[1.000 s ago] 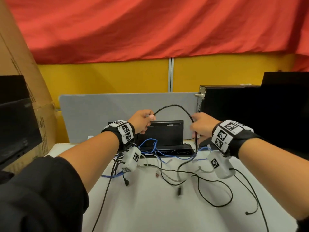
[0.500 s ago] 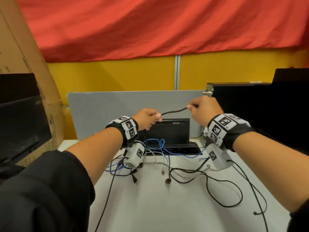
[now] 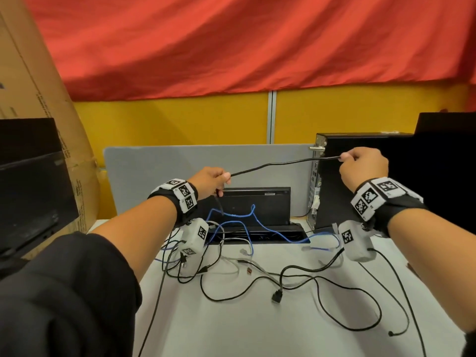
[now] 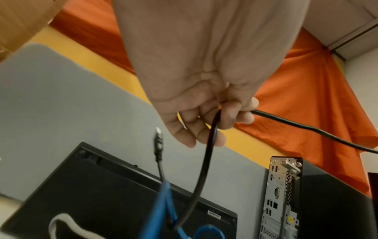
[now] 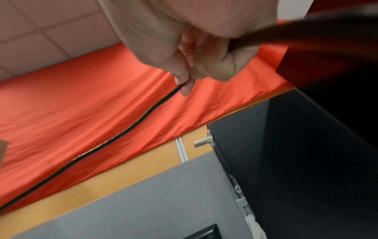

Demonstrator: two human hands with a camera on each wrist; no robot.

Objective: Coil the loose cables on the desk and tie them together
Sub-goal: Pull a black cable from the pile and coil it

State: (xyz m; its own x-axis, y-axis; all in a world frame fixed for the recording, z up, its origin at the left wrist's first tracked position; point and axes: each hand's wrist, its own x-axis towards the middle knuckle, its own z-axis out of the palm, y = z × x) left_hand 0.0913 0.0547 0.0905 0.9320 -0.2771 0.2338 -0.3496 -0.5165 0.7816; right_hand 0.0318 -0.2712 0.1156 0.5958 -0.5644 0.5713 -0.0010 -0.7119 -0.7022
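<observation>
A black cable [image 3: 278,164] is stretched in the air between my two hands above the white desk [image 3: 257,328]. My left hand [image 3: 211,181] grips one part of it, and the cable [image 4: 206,153] hangs down from my curled fingers [image 4: 229,119]. My right hand [image 3: 360,166] pinches the cable [image 5: 131,129] between thumb and forefinger, up by the computer tower. The rest of it runs down past my right wrist onto the desk. More loose cables lie below: a blue one [image 3: 247,217], white ones [image 3: 231,264] and other black ones [image 3: 334,289].
A black computer tower [image 3: 360,181] stands at the right, a flat black device [image 3: 257,204] leans on the grey divider [image 3: 180,163] at the back. A black monitor [image 3: 31,189] and a cardboard box [image 3: 38,73] are at the left.
My right hand has moved up and to the right, pulling the black cable from a loop into a long, nearly straight span. The left hand keeps its hold.
</observation>
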